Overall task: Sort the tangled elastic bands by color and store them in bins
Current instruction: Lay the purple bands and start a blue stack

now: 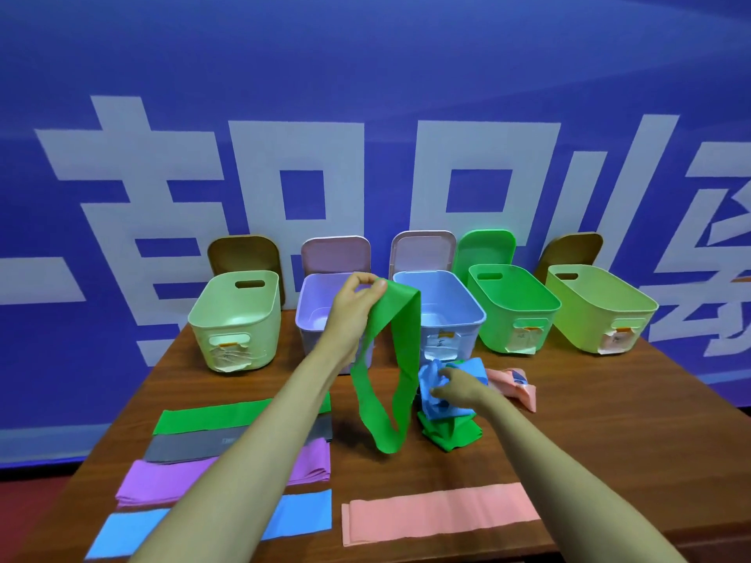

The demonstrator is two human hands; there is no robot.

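Observation:
My left hand [357, 302] pinches the top of a green elastic band [400, 371] and holds it up as a hanging loop above the table. My right hand [455, 386] grips a crumpled blue band [430, 396] in the tangled pile, which also holds green bands [449, 432] and a pink band [514, 386]. Flat bands lie at the front left: green [203, 418], grey [191, 444], purple [162, 479], blue [122, 532]. A pink band [439, 516] lies flat at the front right.
Five open bins stand in a row at the table's back: pale green [235, 319], lilac [313, 310], light blue [451, 314], bright green [512, 306], yellow-green [597, 310]. Their lids [244, 253] lean on the blue wall behind. The wooden table [609, 440] edge runs at the left.

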